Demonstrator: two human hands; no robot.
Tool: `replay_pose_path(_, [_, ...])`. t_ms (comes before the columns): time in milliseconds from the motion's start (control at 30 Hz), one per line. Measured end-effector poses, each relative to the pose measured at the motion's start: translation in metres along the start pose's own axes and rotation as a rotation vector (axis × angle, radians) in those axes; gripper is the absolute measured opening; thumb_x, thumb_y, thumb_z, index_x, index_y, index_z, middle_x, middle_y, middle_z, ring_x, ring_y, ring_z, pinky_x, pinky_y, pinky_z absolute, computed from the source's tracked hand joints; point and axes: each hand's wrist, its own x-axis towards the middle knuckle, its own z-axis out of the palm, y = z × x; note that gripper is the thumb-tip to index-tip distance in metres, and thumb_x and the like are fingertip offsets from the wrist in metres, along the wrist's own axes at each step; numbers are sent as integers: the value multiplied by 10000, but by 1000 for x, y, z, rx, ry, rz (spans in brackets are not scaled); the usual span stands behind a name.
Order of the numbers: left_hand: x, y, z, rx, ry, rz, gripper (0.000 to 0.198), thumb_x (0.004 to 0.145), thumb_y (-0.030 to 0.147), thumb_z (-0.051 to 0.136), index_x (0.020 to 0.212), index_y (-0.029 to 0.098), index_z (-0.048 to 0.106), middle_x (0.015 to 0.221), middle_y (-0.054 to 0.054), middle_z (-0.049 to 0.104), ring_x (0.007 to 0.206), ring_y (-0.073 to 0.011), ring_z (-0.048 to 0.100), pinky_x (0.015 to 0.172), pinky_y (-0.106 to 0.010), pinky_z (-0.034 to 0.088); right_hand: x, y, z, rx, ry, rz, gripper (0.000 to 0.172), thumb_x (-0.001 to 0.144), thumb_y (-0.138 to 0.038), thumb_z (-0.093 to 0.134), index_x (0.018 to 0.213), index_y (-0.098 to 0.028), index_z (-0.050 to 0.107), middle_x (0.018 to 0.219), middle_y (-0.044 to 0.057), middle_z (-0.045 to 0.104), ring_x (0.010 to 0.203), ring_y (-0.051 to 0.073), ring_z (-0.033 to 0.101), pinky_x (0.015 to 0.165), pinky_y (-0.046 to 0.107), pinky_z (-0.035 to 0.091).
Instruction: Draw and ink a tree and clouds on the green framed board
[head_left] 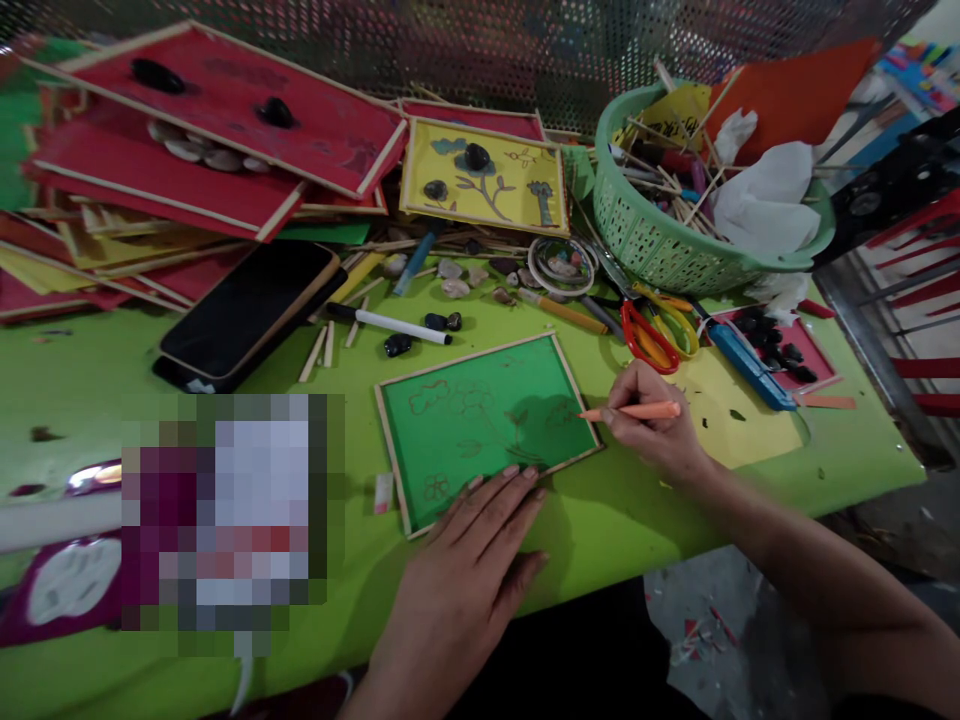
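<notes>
A green framed board [480, 420] with faint pencil drawings lies flat on the lime-green table [615, 520]. My left hand [472, 560] rests flat on the board's near edge, fingers stretched out, holding it down. My right hand [656, 425] is closed on an orange pencil [637, 411], whose tip touches the board's right edge.
Scissors [656, 335], a blue cutter [746, 362] and yellow paper [739, 420] lie right of the board. A green basket [675, 240] of sticks stands behind. A phone [247, 310], a white marker [390, 323], pebbles, a yellow picture [484, 180] and stacked red boards [225, 120] fill the back left.
</notes>
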Motion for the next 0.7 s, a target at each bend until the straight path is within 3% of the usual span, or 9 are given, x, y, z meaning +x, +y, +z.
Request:
replay_pose_path(367, [2,2,0,29,10,20,394,1046,267,481,1414,148,555,1445,-88,639,1299,-248,638,1029,-485,596,0,-1,-1,-8,-4,-22,155,767,-210,669,709,-233,527,589,-55,556,505,104,450,488,250,322])
replay_pose_path(700, [1,-4,1,153,70,88,393,1057,305,431,1385,163,594,1439,-55,649,1273,-214,654,979,-395,621,0,0,-4,49,49,-36,141,777,-230,657,717,-227,530,604,-51,523,524,111,450,499,244,354])
